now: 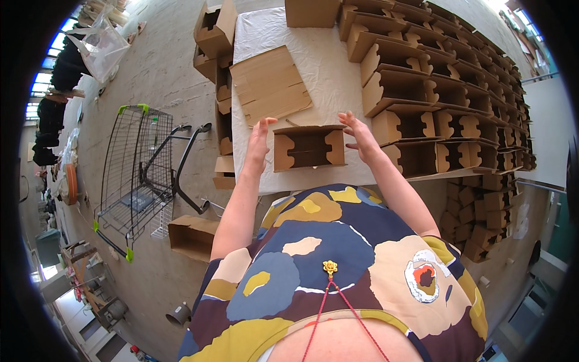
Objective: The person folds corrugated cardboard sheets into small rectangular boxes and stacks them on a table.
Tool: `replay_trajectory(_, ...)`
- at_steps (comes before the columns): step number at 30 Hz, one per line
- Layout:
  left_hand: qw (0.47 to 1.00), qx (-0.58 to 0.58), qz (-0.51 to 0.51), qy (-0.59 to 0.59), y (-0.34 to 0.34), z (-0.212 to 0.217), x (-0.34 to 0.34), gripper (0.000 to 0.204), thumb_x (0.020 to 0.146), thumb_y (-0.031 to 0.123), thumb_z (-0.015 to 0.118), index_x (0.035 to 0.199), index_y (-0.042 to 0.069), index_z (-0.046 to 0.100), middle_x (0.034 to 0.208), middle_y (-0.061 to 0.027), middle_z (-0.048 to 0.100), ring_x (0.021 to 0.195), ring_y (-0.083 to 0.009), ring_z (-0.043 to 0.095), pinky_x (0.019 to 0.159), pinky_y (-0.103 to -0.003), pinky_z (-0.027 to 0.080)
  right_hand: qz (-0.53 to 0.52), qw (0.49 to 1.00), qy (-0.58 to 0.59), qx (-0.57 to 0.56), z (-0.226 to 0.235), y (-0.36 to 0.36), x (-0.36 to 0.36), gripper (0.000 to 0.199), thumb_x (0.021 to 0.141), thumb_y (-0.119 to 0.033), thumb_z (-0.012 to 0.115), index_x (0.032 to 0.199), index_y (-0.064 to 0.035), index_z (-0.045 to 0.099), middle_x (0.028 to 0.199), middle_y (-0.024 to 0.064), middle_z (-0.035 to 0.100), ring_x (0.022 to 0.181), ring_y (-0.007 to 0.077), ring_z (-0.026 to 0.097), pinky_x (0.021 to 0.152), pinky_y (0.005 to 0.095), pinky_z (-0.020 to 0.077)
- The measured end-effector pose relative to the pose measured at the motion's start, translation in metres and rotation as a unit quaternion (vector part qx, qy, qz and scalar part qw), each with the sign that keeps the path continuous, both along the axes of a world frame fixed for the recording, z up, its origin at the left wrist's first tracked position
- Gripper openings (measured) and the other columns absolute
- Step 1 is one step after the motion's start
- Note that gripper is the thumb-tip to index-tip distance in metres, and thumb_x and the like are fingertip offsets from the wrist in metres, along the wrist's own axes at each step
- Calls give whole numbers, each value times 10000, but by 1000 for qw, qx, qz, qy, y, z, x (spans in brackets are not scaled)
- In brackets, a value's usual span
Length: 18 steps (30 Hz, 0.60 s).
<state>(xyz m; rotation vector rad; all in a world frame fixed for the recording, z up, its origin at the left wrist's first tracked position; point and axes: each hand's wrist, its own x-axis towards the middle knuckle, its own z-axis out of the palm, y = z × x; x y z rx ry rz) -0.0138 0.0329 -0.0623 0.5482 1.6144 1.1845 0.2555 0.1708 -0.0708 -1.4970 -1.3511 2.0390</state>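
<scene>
In front of me, at the near edge of the white-covered table [253, 172], stands a small cardboard box [310, 161] with its open side toward me and notched tabs at both ends. My left hand [258, 143] is held just left of the box, fingers stretched out and apart from it. On the other side my right hand [360, 137] is raised by the box's right end with its fingers spread; it seems to hold nothing. Beyond the box lies a flat sheet of cardboard [270, 85], tilted on the cloth.
Stacked open cardboard boxes [401, 90] fill the table's right side. More boxes [216, 30] line its left edge. On the floor to the left is a wire shopping cart [137, 169], with a cardboard box [192, 236] nearby. A heap of boxes [476, 211] lies at the lower right.
</scene>
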Motion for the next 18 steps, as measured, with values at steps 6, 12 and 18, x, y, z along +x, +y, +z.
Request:
replay_trajectory(6, 999, 33, 21, -8, 13, -43, 13, 361, 1003, 473, 553, 1165, 157, 615, 1234, -23, 535, 1215, -196, 408, 1005, -397, 377, -1, 998, 67, -17, -16, -10, -28, 701, 1015, -517, 517, 1525, -53, 390, 1608, 134, 332, 1466, 259, 316, 1190, 394, 257)
replay_trajectory(12, 988, 39, -63, -135, 1, -47, 3, 343, 937, 141, 641, 1276, 103, 606, 1305, -38, 537, 1271, -176, 447, 1089, -311, 349, 58, 992, 55, 100, -37, -20, -15, 686, 1005, -323, 602, 1560, -48, 305, 1562, 170, 399, 1471, 263, 322, 1198, 365, 251)
replay_trajectory(18, 972, 77, -155, 161, -6, -39, 7, 595, 909, 99, 674, 1462, 96, 455, 1517, -113, 426, 1429, -254, 366, 1184, -354, 285, 87, 956, -16, 281, -61, -27, -9, 674, 950, -207, 675, 1537, -134, 351, 1480, 202, 473, 1384, 332, 441, 1141, 389, 357)
